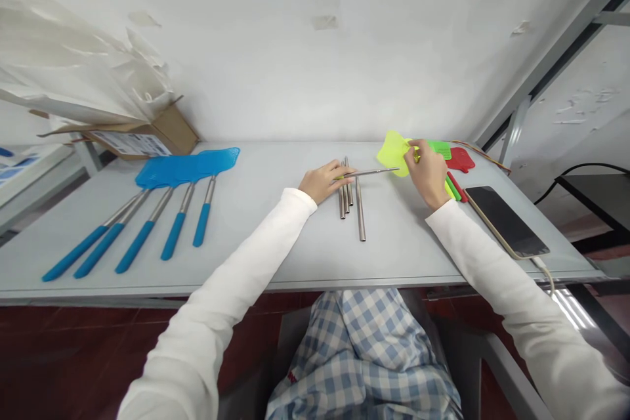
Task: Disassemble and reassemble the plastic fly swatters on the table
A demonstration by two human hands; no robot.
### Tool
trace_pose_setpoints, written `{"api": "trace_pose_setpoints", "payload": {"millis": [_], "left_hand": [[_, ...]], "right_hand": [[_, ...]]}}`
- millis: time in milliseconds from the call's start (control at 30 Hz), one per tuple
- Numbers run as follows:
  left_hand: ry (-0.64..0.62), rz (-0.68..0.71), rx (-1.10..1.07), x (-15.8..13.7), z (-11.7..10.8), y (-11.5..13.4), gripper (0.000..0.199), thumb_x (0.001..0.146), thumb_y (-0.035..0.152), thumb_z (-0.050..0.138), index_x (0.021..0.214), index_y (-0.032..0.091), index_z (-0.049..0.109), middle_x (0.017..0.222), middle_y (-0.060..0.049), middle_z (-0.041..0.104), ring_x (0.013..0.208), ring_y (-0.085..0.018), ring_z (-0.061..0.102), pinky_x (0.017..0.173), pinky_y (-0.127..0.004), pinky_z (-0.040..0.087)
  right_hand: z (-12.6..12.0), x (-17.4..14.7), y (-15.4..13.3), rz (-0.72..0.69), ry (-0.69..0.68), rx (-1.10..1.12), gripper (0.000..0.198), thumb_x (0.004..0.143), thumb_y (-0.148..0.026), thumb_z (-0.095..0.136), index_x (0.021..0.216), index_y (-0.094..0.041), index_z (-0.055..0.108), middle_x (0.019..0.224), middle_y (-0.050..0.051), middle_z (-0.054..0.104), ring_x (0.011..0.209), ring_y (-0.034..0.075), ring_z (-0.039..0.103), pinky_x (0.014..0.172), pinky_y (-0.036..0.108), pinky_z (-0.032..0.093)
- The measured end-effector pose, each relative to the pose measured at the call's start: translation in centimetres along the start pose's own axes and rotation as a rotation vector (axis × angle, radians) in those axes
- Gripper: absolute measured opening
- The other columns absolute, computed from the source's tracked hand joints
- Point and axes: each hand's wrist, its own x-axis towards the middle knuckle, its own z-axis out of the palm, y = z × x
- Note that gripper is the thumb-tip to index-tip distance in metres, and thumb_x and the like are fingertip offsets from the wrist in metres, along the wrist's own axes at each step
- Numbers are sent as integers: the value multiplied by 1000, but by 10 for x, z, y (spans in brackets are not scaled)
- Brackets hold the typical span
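My left hand [322,182] is closed around a thin metal telescopic rod [374,172], which points right toward the yellow pieces. Beneath that hand, several more metal rods [344,200] lie close together, and one longer rod [361,213] rests just to their right. My right hand [427,174] pinches a yellow plastic fly swatter head [394,152]; the fingers partly hide where they grip it. The rod's tip is near this head, and I cannot tell whether they touch. Green [440,149] and red [461,159] swatter heads lie just beyond my right hand. Coloured handles [455,186] lie beside its wrist.
Several blue fly swatters [187,168] with metal shafts and blue handles lie fanned out on the left of the grey table [275,256]. An opened cardboard box [170,131] stands behind them. A phone [506,222] with a white cable lies at the right. The wall bounds the back.
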Motion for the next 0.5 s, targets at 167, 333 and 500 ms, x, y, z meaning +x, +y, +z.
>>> {"api": "trace_pose_setpoints", "payload": {"millis": [167,333,500], "left_hand": [[11,68,164,-2,3,2,18,86,37,68,100,32,77,91,-4,64,82,-18,61,62,-24,36],[-23,124,535,-4,2,4,32,97,42,48,115,27,71,103,-5,70,92,-19,65,58,-26,37],[18,115,610,-6,2,8,37,100,42,40,117,24,68,105,-4,72,89,-17,67,60,-26,40]], "right_hand": [[9,7,14,311,50,531,19,82,-24,54,99,-18,61,75,4,62,69,18,58,62,32,47],[19,11,15,707,36,1145,17,75,-10,61,88,-20,56,85,1,62,77,12,63,71,26,57],[15,12,13,716,-66,1461,25,68,-4,64,78,-25,53,87,0,66,95,14,67,89,30,62]]}}
